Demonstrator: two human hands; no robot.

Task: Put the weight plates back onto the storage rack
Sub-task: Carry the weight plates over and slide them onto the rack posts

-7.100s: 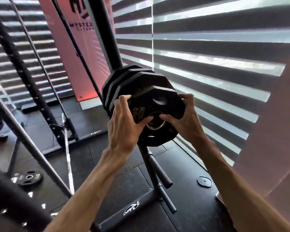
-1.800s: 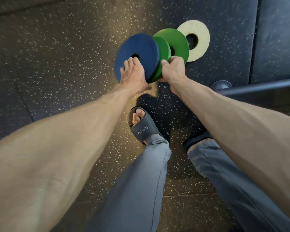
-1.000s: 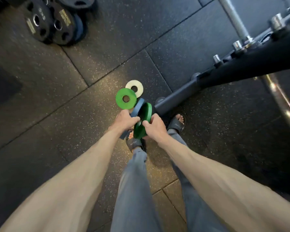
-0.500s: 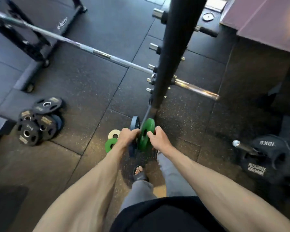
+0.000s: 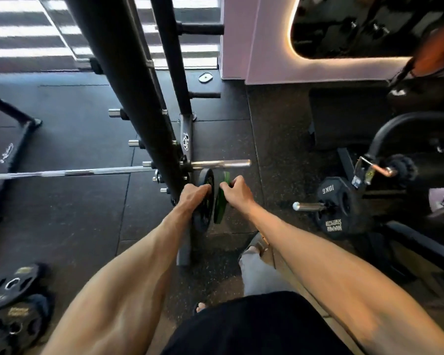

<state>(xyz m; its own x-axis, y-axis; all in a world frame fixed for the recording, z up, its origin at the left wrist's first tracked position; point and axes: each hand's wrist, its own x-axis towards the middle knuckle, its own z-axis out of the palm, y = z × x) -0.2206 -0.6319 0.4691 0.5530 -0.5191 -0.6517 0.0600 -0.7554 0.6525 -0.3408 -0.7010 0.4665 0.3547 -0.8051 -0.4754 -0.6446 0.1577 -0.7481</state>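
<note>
Since half second ago: both held plates raised from near floor to just under barbell sleeve (image 5: 221, 163); storage rack (image 5: 176, 60) upright now ahead. Far left: black plates (image 5: 13, 298) heaped on floor. Left hand (image 5: 194, 194), fingers curled over rim of dark plate (image 5: 203, 213), plate on edge. Just beside: green plate (image 5: 219, 208), right hand (image 5: 235, 192) gripping its top rim. Right: 10KG plate (image 5: 336, 206) on bar end.

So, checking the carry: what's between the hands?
Two upright plates: dark plate at the left hand, green plate at the right hand. Head view.
</note>
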